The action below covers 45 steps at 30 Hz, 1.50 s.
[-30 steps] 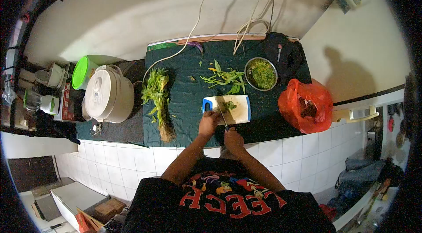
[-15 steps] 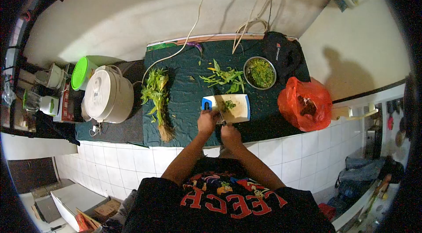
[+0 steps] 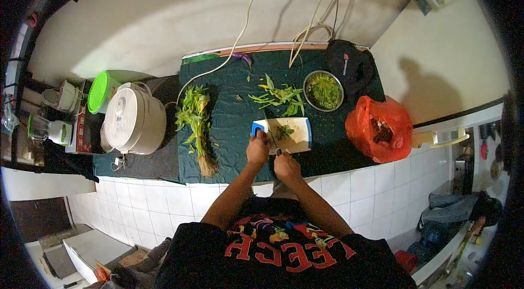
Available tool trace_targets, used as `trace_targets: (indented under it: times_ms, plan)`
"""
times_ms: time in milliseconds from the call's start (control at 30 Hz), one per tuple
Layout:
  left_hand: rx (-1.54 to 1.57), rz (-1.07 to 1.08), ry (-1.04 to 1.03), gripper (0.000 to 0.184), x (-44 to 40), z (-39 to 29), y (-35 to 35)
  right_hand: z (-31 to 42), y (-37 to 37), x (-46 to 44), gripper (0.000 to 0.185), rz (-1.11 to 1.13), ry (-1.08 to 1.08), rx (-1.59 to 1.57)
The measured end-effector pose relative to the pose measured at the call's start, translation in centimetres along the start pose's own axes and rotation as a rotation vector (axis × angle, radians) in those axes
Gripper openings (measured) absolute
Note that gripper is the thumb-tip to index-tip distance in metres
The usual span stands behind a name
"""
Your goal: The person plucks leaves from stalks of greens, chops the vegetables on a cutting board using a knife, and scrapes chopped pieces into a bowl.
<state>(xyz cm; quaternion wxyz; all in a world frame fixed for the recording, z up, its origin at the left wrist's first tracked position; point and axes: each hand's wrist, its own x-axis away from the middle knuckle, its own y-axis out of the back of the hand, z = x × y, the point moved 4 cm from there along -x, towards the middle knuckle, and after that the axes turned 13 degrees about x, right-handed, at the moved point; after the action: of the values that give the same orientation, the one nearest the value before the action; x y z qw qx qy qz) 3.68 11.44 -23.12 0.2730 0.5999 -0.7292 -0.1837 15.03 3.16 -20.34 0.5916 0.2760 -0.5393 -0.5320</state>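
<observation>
My right hand (image 3: 287,167) is closed round the dark handle of a knife (image 3: 273,137), whose blade lies over the left part of a white cutting board with blue ends (image 3: 299,137). Chopped greens (image 3: 284,132) lie on the board beside the blade. My left hand (image 3: 258,150) is closed at the board's left end, left of the blade; what its fingers hold is too small to make out. Loose leafy stems (image 3: 279,96) lie behind the board. A metal bowl (image 3: 343,92) of chopped greens stands behind and to the right.
Left of the board lies a rooted bunch of greens (image 3: 195,120). Farther left stand a white rice cooker (image 3: 134,120) and a green-lidded container (image 3: 99,92). A red plastic bag (image 3: 401,130) and a black bag (image 3: 352,70) are at the right. A cable (image 3: 240,38) hangs behind.
My right hand and the knife handle have shifted slightly left and up since the first frame. The blade tilts differently over the board. My left hand stays near the board's left end.
</observation>
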Motion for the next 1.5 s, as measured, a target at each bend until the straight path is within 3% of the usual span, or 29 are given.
trace_targets:
  times_ms: [133, 200, 233, 400, 533, 600, 733, 967, 1067, 1133, 1167, 1233, 1333, 1400, 1500]
  plan:
    - [0.023, 0.007, -0.015, 0.034, 0.2, 0.6, -0.2, -0.7, -3.1, 1.0, 0.036, -0.038, 0.076, -0.001]
    - [0.007, 0.006, -0.055, 0.032, 0.2, 1.1, -0.5, -1.4, -3.6, 1.5, 0.035, 0.06, -0.192, -0.094]
    - [-0.012, 0.008, -0.102, 0.03, 0.3, 1.3, -0.7, -1.3, -3.1, 1.4, 0.035, 0.063, -0.192, -0.092]
    - [-0.098, -0.05, -0.136, 0.026, 0.6, 1.4, -0.5, -0.1, -0.9, 0.3, 0.034, -0.018, 0.091, -0.008]
    - [-0.152, -0.063, -0.156, 0.022, 1.2, 0.8, -0.3, 0.0, -2.3, 1.7, 0.034, -0.048, 0.154, 0.071]
    - [-0.16, -0.071, -0.18, 0.02, 1.5, 1.0, -0.3, -0.6, -3.7, 1.7, 0.034, -0.042, -0.116, -0.064]
    - [-0.187, -0.106, -0.333, 0.017, 2.1, 1.4, -0.2, 0.1, -2.6, 1.6, 0.034, -0.016, -0.047, -0.016]
    - [-0.089, -0.123, -0.319, 0.017, 3.3, 1.9, 0.3, 0.4, -2.9, 2.1, 0.035, -0.014, -0.084, 0.002]
    - [-0.142, -0.057, -0.307, 0.02, 3.2, 3.3, -0.4, -0.2, -3.2, 1.0, 0.035, -0.037, -0.109, -0.078]
    - [0.182, 0.004, -0.154, 0.028, 3.5, 4.4, -0.4, 0.0, -2.4, 0.9, 0.035, -0.071, -0.077, -0.119]
    - [0.181, 0.002, -0.157, 0.028, 3.5, 4.6, -0.3, 0.2, -2.0, 0.9, 0.035, -0.082, -0.035, -0.065]
    - [-0.113, -0.018, -0.399, 0.04, 4.2, 4.2, -0.4, 0.2, -1.9, 1.3, 0.035, -0.089, 0.007, -0.01]
    - [-0.124, 0.035, -0.395, 0.049, 4.7, 4.2, -0.3, 0.3, -3.1, 2.0, 0.035, -0.11, 0.048, -0.004]
    - [-0.126, 0.057, -0.394, 0.053, 4.8, 4.1, 0.1, -0.2, -4.0, 1.4, 0.035, -0.008, -0.158, -0.032]
    - [0.002, 0.077, -0.363, 0.051, 4.3, 4.1, 0.3, -0.2, -2.3, 0.7, 0.036, 0.042, -0.073, -0.014]
